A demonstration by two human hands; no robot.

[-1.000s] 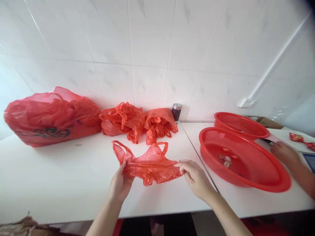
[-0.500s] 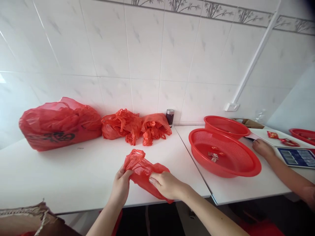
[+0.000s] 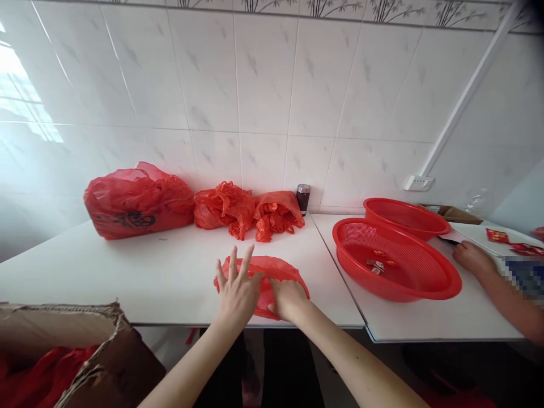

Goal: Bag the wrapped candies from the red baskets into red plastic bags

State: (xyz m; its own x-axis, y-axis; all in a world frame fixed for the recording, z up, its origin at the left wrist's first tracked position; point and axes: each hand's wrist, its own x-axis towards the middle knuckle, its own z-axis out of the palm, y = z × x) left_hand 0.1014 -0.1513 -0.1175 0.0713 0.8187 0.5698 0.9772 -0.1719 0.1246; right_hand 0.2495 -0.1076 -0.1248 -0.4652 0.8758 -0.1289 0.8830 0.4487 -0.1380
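A thin red plastic bag (image 3: 276, 265) lies spread near the table's front edge, under both my hands. My left hand (image 3: 238, 292) rests over the bag's left part, palm down, with its fingers spread wide and nothing gripped. My right hand (image 3: 291, 300) is at the bag's right part, its fingers curled into the plastic and its thumb pointing left. Some of the right fingertips are hidden by the hand and the bag.
Behind are a large red bag (image 3: 140, 201), smaller bundled red bags (image 3: 223, 207) and a dark cup (image 3: 303, 199). To the right, a red colander (image 3: 395, 286) holds small packets, beside another basin (image 3: 403, 218) and a co-worker's hand (image 3: 474, 258). A cardboard box (image 3: 127, 354) stands front left.
My left hand has let go of the bag and spread its fingers over it. The bag, bunched and lifted before, now lies flatter on the table. The view has shifted left.
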